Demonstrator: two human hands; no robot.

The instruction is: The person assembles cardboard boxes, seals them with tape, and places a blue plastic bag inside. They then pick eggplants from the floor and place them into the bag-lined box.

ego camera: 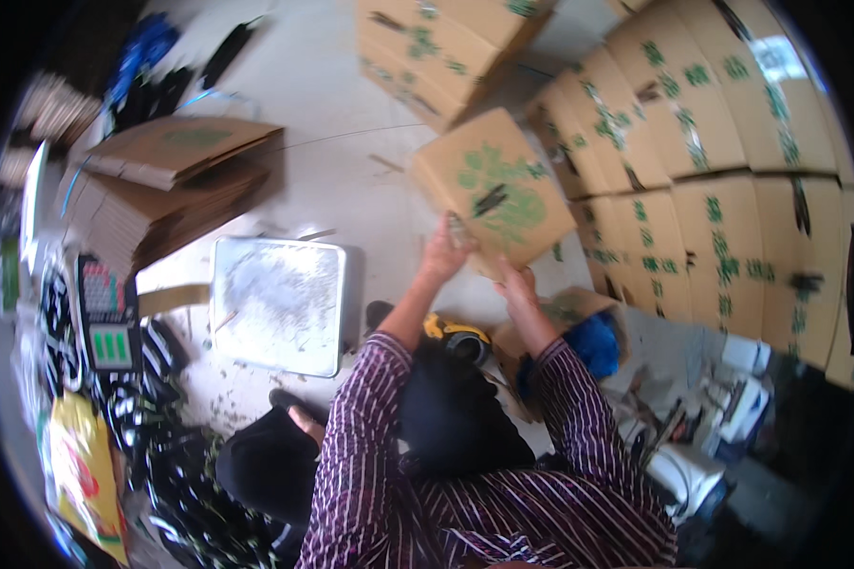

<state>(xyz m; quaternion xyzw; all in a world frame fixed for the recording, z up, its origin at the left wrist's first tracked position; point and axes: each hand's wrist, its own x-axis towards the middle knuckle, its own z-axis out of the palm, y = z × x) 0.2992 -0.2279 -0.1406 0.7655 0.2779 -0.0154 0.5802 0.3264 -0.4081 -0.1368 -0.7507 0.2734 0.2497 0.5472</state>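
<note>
A cardboard box [494,235] with green print and a dark mark on its face is held out in front of me, tilted. At its near left edge, my left hand [447,250] grips it. My right hand [518,286] holds the near lower edge, fingers partly hidden by the carton. Below my hands, close to my knees, lies a yellow and black tool [457,333], perhaps a tape dispenser; my arm and leg hide part of it. Beside my right forearm stands an open carton [615,320] with blue plastic [592,347] inside.
Stacked cartons [712,235] form a wall at right; another stack [434,50] stands ahead. Left are a platform scale [277,306], its lit display [112,347], flattened cartons [178,153], black-and-white plastic bundles [185,476] and a yellow bag [78,469]. Assorted tools [672,427] lie lower right.
</note>
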